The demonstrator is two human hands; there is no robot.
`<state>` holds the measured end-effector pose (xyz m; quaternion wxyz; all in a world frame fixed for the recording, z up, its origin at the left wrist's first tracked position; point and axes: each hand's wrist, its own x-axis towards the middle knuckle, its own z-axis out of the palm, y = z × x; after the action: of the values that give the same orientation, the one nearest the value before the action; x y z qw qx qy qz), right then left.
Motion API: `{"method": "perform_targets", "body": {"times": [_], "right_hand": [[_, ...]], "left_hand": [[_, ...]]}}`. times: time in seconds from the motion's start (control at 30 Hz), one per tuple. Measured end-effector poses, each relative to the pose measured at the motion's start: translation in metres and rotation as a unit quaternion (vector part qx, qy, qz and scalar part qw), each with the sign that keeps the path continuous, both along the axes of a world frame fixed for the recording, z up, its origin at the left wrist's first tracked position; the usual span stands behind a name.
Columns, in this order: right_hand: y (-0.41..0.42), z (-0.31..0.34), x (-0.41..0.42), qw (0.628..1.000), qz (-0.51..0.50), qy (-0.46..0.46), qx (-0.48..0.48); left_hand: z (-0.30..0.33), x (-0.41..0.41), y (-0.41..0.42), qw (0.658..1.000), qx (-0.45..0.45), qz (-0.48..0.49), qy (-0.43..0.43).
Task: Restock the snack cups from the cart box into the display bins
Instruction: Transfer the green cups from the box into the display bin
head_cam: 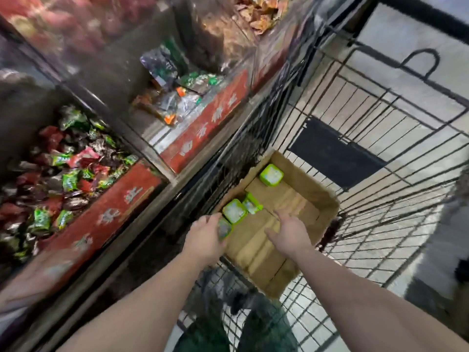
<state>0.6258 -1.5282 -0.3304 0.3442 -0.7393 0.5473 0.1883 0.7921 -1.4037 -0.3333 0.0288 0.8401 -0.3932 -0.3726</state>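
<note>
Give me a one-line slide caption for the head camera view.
Left hand grips a green snack cup in the cart's cardboard box; right hand reaches in, open.

You've got 4 lime-green snack cups in the cardboard cart box (276,214): far cup (271,175) alone, upright cup (234,211) beside a tipped cup (252,204), near cup (224,228) blurred at the box's left wall.

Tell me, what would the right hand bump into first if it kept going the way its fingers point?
Probably the bare floor of the brown cardboard box; the right hand points past the green snack cups, though depth is unclear.
</note>
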Motion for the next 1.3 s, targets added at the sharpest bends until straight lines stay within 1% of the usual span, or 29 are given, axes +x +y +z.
{"method": "perform_targets", "body": {"times": [0.27,0.43,0.57,0.67,0.77,0.83,1.0,1.13,1.23,1.3], "right_hand": [[-0.064,-0.094,0.02,0.997,0.039,0.01,0.067],[-0.082,-0.15,0.039,0.994,-0.035,-0.033,0.1],[-0.083,-0.185,0.048,0.994,-0.064,-0.031,0.079],[-0.081,-0.191,0.047,0.994,-0.071,-0.062,0.055],[-0.079,-0.193,0.029,0.995,-0.017,-0.102,0.011],[-0.079,-0.195,0.013,0.995,0.017,-0.096,-0.003],[-0.085,-0.212,0.002,0.996,0.015,-0.087,0.03],[-0.085,-0.229,0.01,0.993,0.012,-0.061,0.096],[-0.084,-0.231,0.005,0.991,0.007,-0.07,0.11],[-0.078,-0.218,-0.002,0.989,0.031,-0.083,0.119]], "left_hand": [[-0.064,-0.03,-0.035,0.988,0.068,0.133,0.03],[-0.105,-0.037,-0.052,0.979,0.071,0.187,0.048],[-0.136,-0.036,-0.055,0.977,0.074,0.192,0.053],[-0.148,-0.035,-0.056,0.976,0.077,0.198,0.055],[-0.148,-0.034,-0.062,0.976,0.057,0.199,0.064],[-0.145,-0.035,-0.068,0.978,0.046,0.194,0.069],[-0.148,-0.031,-0.077,0.978,0.018,0.196,0.064],[-0.158,-0.029,-0.076,0.978,0.025,0.197,0.063],[-0.16,-0.031,-0.075,0.982,0.021,0.178,0.064],[-0.157,-0.033,-0.074,0.984,0.022,0.151,0.087]]}}
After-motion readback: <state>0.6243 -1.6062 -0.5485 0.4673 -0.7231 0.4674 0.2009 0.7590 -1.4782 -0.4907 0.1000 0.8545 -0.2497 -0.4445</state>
